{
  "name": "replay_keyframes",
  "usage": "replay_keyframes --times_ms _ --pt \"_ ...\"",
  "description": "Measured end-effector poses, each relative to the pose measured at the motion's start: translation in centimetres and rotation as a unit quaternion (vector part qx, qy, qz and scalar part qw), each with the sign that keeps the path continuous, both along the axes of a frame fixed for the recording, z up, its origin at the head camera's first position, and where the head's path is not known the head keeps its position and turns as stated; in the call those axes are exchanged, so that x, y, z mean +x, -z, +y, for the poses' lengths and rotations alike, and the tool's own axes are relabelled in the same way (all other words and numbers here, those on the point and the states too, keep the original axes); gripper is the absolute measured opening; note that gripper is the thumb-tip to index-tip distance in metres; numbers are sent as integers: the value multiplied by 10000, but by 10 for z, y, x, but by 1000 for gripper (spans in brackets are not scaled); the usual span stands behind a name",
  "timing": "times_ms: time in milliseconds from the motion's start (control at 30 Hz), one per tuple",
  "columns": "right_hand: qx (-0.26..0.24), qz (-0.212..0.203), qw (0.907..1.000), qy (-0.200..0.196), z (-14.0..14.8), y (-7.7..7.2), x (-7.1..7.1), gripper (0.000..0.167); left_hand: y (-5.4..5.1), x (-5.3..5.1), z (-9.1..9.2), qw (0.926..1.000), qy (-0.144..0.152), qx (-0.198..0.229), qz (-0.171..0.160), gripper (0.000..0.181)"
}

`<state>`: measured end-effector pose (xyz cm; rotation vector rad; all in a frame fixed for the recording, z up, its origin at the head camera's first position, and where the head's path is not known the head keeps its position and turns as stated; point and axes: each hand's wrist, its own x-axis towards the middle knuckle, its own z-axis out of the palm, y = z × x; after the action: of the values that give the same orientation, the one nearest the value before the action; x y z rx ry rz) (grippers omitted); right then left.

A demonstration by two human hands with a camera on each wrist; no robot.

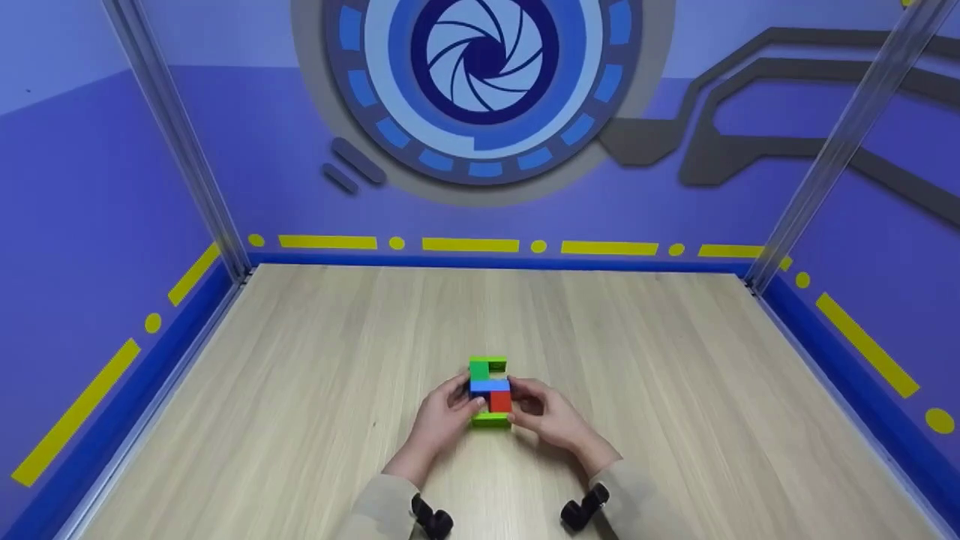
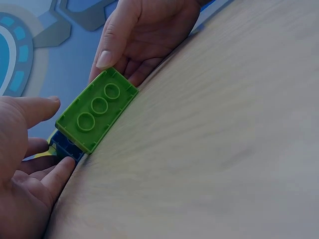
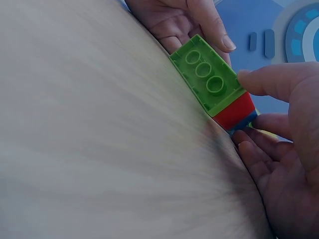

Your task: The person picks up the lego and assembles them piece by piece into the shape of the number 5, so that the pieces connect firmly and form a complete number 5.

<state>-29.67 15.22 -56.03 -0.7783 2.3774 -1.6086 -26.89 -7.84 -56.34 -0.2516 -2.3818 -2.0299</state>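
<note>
A small stack of toy building bricks lies on its side on the table between the two hands. Nearest the body is a light green brick (image 1: 491, 421), its hollow underside with three rings visible in both wrist views. Behind it come a red brick (image 1: 500, 401), a blue brick (image 1: 490, 385), a darker green brick (image 1: 479, 370) and another light green brick (image 1: 487, 359) at the far end. My left hand (image 1: 441, 416) holds the stack's left side, fingers at the blue brick. From the right, my right hand (image 1: 559, 418) grips it, thumb against the near light green brick.
The wood-grain table (image 1: 315, 390) extends around the hands. Blue-purple panels with yellow markings enclose it at the back (image 1: 450, 217) and both sides, joined by metal corner posts (image 1: 180, 135). Dark devices (image 1: 433, 517) are worn at both wrists.
</note>
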Motion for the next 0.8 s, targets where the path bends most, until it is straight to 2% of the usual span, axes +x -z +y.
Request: replay_keyframes --times_ms 467,800 --pt "68 179 9998 -19 0 3 -1 62 2 0 -1 10000 -20 -19 61 62" --pt "-37 47 10000 -75 0 1 0 63 2 0 -1 10000 -57 -61 -27 62"
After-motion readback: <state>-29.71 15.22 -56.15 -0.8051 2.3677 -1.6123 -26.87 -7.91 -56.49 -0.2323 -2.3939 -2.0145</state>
